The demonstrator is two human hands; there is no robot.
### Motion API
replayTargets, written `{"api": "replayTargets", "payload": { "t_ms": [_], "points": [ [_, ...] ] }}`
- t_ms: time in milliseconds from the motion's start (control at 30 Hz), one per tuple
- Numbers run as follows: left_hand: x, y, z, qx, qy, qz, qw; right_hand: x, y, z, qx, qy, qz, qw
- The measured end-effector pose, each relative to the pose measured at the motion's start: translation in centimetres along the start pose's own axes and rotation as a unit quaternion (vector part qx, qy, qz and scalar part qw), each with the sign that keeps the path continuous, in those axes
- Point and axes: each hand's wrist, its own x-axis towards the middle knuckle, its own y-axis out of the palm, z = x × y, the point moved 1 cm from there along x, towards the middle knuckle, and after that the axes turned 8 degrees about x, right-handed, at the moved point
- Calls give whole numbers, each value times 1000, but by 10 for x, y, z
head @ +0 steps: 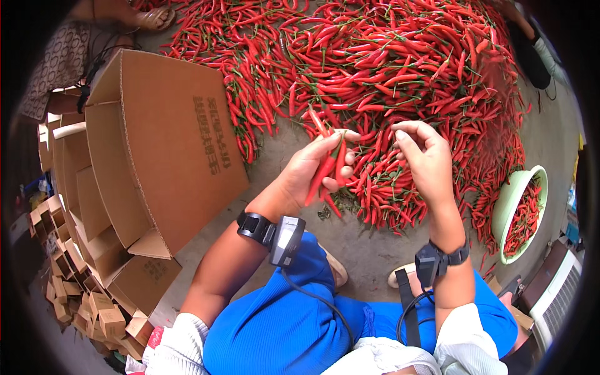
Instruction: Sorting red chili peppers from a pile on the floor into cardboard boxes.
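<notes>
In the middle of the view, my left hand (307, 161) holds several red chili peppers (323, 174), their green stems at the thumb and index finger. One pale-tipped chili (318, 121) sticks up past the thumb. My right hand (429, 159) hovers to the right over the chilies, its fingers curled in and the thumb tip close to the index fingertip. Nothing shows in that grip, though its underside is hidden. Beyond both hands a large heap of red chilies (375, 70) spreads over the concrete floor (347, 248).
An open cardboard box (183, 140) bearing printed writing stands at left, with many smaller cartons (110, 321) behind. At right a pale green basin (499, 211) of chilies tilts beside a white-grilled appliance (558, 295). Another person's sandaled foot (157, 18) and another person's sleeve (551, 61) appear at the top corners.
</notes>
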Motion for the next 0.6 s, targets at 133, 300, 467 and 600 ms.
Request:
{"api": "replayTargets", "payload": {
  "t_ms": [133,300,467,600],
  "points": [
    [-11,61,-37,250,111,-98,957,18,-4,-47,-124,-27,32,991],
    [-63,156,-90,508,554,-280,597,17,30,-75,-393,-248,70,883],
    [-126,131,-114,767,435,-445,158,-1,58,-88,-535,-231,188,791],
    [-153,76,-114,673,404,-488,382,-21,58,-89,-552,-256,234,759]
  ]
}}
